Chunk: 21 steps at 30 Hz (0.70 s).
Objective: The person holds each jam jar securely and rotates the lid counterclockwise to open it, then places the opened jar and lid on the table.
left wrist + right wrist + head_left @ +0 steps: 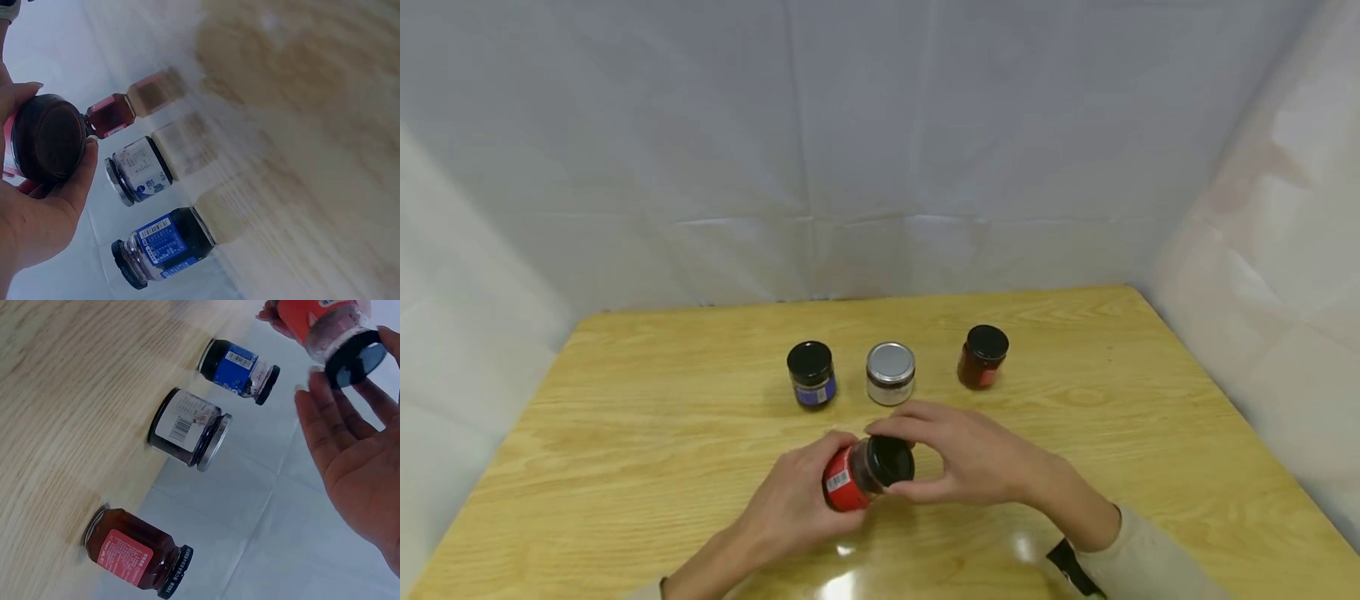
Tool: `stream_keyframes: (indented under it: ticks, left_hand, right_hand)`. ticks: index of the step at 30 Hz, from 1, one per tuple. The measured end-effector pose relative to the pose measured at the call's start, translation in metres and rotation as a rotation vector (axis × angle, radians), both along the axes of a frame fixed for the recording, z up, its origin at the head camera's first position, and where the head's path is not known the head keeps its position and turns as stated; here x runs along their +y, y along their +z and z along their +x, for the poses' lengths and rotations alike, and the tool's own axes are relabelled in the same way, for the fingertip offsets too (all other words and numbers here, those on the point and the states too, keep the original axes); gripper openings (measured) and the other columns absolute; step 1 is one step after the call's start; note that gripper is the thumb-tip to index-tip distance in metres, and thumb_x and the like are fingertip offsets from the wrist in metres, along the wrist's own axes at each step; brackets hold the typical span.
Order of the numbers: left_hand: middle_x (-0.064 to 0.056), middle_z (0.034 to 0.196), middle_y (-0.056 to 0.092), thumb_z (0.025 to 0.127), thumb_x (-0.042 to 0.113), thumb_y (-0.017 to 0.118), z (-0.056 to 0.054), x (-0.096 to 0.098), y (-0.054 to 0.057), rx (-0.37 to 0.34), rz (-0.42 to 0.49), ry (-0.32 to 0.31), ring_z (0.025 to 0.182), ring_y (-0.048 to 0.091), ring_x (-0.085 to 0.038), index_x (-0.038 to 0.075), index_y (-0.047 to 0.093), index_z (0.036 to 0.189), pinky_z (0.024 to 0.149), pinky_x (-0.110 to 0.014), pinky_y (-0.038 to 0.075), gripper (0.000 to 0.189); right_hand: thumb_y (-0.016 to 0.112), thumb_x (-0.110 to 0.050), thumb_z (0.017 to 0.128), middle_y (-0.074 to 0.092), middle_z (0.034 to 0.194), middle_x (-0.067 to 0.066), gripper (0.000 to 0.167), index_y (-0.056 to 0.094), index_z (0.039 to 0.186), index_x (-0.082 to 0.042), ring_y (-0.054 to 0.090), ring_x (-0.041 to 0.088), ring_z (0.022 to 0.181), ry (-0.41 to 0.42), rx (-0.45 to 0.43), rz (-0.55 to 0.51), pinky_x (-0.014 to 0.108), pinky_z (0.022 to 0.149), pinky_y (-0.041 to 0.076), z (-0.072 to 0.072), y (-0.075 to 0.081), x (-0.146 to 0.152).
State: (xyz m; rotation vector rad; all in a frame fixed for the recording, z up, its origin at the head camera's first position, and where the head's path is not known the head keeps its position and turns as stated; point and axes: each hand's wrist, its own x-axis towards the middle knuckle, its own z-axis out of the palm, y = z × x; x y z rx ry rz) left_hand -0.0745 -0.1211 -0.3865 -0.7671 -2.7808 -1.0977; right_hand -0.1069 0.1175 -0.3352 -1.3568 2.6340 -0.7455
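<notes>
Red-labelled glass jar (pixel 847 483) with black screw lid (pixel 891 460), dark contents, tilted above worktop (pixel 625 417); left hand (pixel 790 504) grasps body, right hand (pixel 970 454) fingers curl round lid.

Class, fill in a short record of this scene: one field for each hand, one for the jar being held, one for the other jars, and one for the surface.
Left hand: grips the body of the red-labelled jar.
Right hand: fingers curled round its black lid.
Held jar: tilted, off the table, lid on.
Other jars: blue-labelled jar, silver-lidded jar, dark red jar, upright in a row behind the hands.
Surface: wooden table.
</notes>
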Motion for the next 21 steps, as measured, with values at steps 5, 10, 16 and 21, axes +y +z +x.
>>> stream_keyframes:
  ticks: [5, 10, 16, 21]
  left_hand:
    - [0.007, 0.093, 0.063, 0.065, 0.023, 0.085, 0.001, 0.000, -0.002, -0.023, 0.008, 0.019, 0.076, 0.058, -0.004, 0.015, 0.056, 0.114, 0.065, -0.023, 0.050, 0.058]
    - [0.006, 0.094, 0.063, 0.063, 0.024, 0.085, 0.000, 0.000, 0.001, -0.028, -0.014, 0.053, 0.075, 0.058, -0.005, 0.016, 0.056, 0.115, 0.065, -0.023, 0.050, 0.060]
    - [0.006, 0.090, 0.063, 0.062, 0.027, 0.085, -0.001, 0.001, 0.003, 0.039, -0.062, 0.061, 0.071, 0.056, -0.005, 0.016, 0.057, 0.113, 0.061, -0.022, 0.048, 0.059]
    - [0.007, 0.091, 0.063, 0.063, 0.026, 0.084, -0.003, 0.000, 0.002, 0.051, -0.053, 0.016, 0.072, 0.057, -0.004, 0.016, 0.056, 0.113, 0.062, -0.022, 0.048, 0.058]
  right_hand:
    - [0.052, -0.063, 0.087, 0.049, 0.134, -0.011, 0.068, 0.039, 0.145, -0.031, 0.053, 0.006, 0.109, -0.058, -0.053, 0.067, 0.033, 0.085, 0.048, 0.002, 0.001, 0.002]
    - [0.046, -0.068, 0.088, 0.052, 0.128, -0.013, 0.065, 0.041, 0.143, -0.036, 0.055, 0.002, 0.093, -0.188, -0.082, 0.093, 0.028, 0.070, 0.047, 0.008, 0.004, 0.000]
    - [0.046, -0.069, 0.087, 0.058, 0.111, -0.011, 0.063, 0.052, 0.136, -0.030, 0.055, 0.001, 0.079, -0.241, -0.048, 0.102, 0.023, 0.060, 0.045, 0.013, 0.006, -0.007]
    - [0.056, -0.060, 0.088, 0.057, 0.112, -0.009, 0.057, 0.055, 0.134, -0.026, 0.055, 0.001, 0.082, -0.171, -0.039, 0.072, 0.022, 0.065, 0.047, 0.011, 0.006, -0.006]
